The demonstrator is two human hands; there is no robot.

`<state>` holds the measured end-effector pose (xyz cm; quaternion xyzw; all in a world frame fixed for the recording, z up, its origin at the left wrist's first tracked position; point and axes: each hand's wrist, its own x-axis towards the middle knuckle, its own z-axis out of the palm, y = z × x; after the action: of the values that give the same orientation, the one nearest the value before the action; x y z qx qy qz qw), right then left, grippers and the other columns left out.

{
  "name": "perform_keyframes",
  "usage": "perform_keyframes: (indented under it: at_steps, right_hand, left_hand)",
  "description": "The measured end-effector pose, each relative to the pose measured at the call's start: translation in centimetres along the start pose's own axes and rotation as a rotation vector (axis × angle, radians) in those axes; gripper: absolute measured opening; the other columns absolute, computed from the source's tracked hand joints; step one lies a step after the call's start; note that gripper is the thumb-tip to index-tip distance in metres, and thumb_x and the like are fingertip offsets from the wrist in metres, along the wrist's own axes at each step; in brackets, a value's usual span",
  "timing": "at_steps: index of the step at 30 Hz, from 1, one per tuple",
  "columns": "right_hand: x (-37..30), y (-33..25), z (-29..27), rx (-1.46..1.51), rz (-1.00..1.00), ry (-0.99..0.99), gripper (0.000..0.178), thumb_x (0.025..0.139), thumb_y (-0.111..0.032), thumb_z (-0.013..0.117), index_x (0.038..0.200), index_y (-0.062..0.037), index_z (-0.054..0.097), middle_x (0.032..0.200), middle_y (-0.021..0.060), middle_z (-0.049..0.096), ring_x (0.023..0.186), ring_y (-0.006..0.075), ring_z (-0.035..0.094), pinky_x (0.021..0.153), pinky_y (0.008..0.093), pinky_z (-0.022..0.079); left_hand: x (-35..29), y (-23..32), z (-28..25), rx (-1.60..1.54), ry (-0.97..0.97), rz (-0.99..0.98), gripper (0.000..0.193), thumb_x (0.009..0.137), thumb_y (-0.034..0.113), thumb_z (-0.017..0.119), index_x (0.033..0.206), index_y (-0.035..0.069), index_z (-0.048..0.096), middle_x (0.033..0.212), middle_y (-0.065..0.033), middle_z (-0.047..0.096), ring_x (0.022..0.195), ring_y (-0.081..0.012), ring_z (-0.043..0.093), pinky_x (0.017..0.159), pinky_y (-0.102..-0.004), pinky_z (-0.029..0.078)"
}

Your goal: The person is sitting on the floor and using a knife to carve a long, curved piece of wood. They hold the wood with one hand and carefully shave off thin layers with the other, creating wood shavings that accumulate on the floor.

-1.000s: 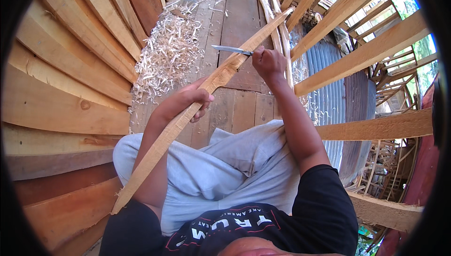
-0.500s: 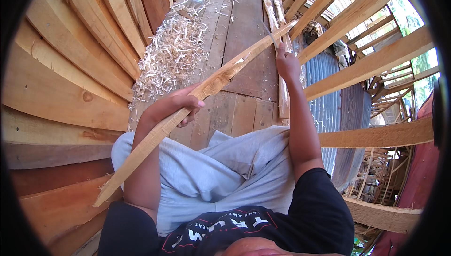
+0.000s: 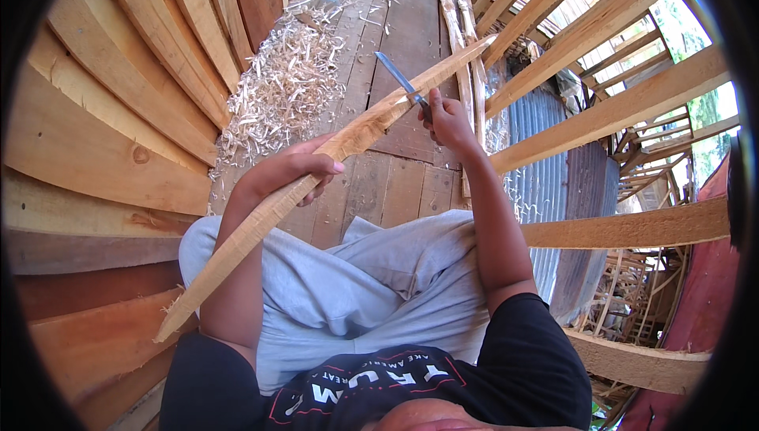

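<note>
A long, roughly shaped piece of wood (image 3: 273,208) slants across my lap, from the lower left up to a pointed far end at the upper right. My left hand (image 3: 308,168) is wrapped around it near its middle, thumb on top. In my right hand (image 3: 448,122) is the dark handle of a knife (image 3: 393,72). Its blade lies across the upper half of the wood, touching it, with the tip out past the left edge. A small raised sliver shows on the wood beside the blade.
Pale wood shavings (image 3: 288,87) are heaped on the plank floor (image 3: 405,28) at the left. A slatted board wall (image 3: 118,142) rises there. Two long pale sticks (image 3: 458,32) lie ahead. Wooden rails (image 3: 609,115) and corrugated metal sheeting (image 3: 544,146) stand at the right.
My right hand has drawn the knife down along the wood from near its far end toward my left hand. The left hand keeps its hold on the wood.
</note>
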<state>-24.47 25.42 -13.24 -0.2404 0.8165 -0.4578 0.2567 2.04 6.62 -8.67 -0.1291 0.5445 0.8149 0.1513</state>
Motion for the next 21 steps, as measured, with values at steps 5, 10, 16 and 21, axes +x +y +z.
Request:
perform_keyframes:
  at_steps: [5, 10, 16, 21]
  right_hand:
    - [-1.0, -1.5, 1.4, -0.350, -0.115, 0.076, 0.062, 0.094, -0.061, 0.051, 0.065, -0.0063, 0.058, 0.052, -0.0031, 0.040, 0.042, 0.0079, 0.035, 0.040, 0.0275, 0.027]
    - [-1.8, -3.7, 0.7, 0.147, 0.308, -0.185, 0.061, 0.093, -0.062, 0.053, 0.056, -0.0147, 0.039, 0.050, -0.0062, 0.027, 0.040, 0.0069, 0.022, 0.038, 0.0275, 0.016]
    - [-1.6, -3.1, -1.3, 0.660, 0.429, -0.346, 0.060, 0.093, -0.062, 0.050, 0.057, -0.0168, 0.031, 0.049, -0.0061, 0.023, 0.037, 0.0078, 0.018, 0.036, 0.0257, 0.012]
    - [-0.1, -0.4, -4.8, 1.096, 0.383, 0.048, 0.055, 0.096, -0.060, 0.043, 0.064, -0.0157, 0.034, 0.052, -0.0036, 0.026, 0.039, 0.0113, 0.023, 0.038, 0.0267, 0.018]
  left_hand:
    - [-0.1, 0.2, 0.2, 0.003, -0.002, -0.005, 0.076, 0.081, 0.030, 0.069, 0.145, 0.004, 0.037, 0.074, 0.0018, 0.049, 0.050, -0.0048, 0.049, 0.043, -0.0187, 0.041]
    - [0.0, 0.3, 0.5, 0.038, 0.037, 0.003, 0.074, 0.081, 0.031, 0.069, 0.144, 0.004, 0.039, 0.074, 0.0013, 0.050, 0.051, -0.0055, 0.050, 0.044, -0.0188, 0.043]
    - [0.0, 0.2, 0.2, 0.034, 0.020, -0.004, 0.073, 0.082, 0.031, 0.069, 0.144, 0.005, 0.041, 0.076, 0.0010, 0.050, 0.055, -0.0057, 0.051, 0.045, -0.0197, 0.043]
    - [0.0, 0.3, 0.5, 0.032, 0.031, 0.004, 0.073, 0.081, 0.032, 0.070, 0.143, 0.005, 0.042, 0.076, 0.0007, 0.050, 0.055, -0.0058, 0.051, 0.047, -0.0202, 0.043]
